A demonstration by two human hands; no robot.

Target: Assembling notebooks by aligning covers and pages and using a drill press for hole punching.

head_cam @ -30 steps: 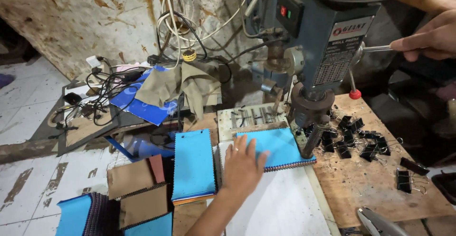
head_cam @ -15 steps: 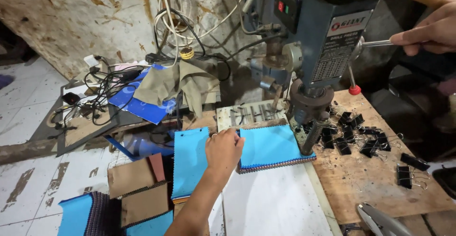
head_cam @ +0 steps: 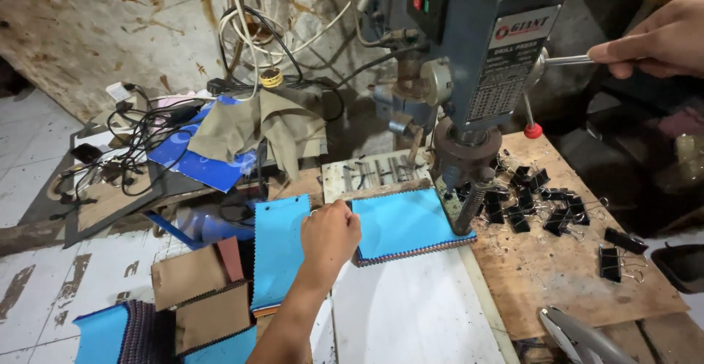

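Note:
My left hand [head_cam: 330, 236] rests curled at the left edge of a blue-covered stack of fabric swatches [head_cam: 407, 225], touching it. That stack lies on the white work surface [head_cam: 418, 313] under the blue drill press [head_cam: 469, 63]; the drill bit [head_cam: 415, 144] hangs above its far edge. My right hand [head_cam: 656, 41] grips the metal feed handle [head_cam: 568, 60] at the upper right. A red-knobbed lever [head_cam: 533, 129] hangs below it.
A second blue swatch stack [head_cam: 280, 250] lies left of my left hand. Several black binder clips [head_cam: 546, 203] are scattered on the wooden board [head_cam: 565, 276] at right. Brown and blue swatch bundles [head_cam: 194, 291], cables [head_cam: 139, 137] and cloth [head_cam: 257, 126] crowd the left.
My left hand slid from flat on top of the blue stack to its left edge and curled. The stack shifted further under the drill press. My right hand stays on the handle.

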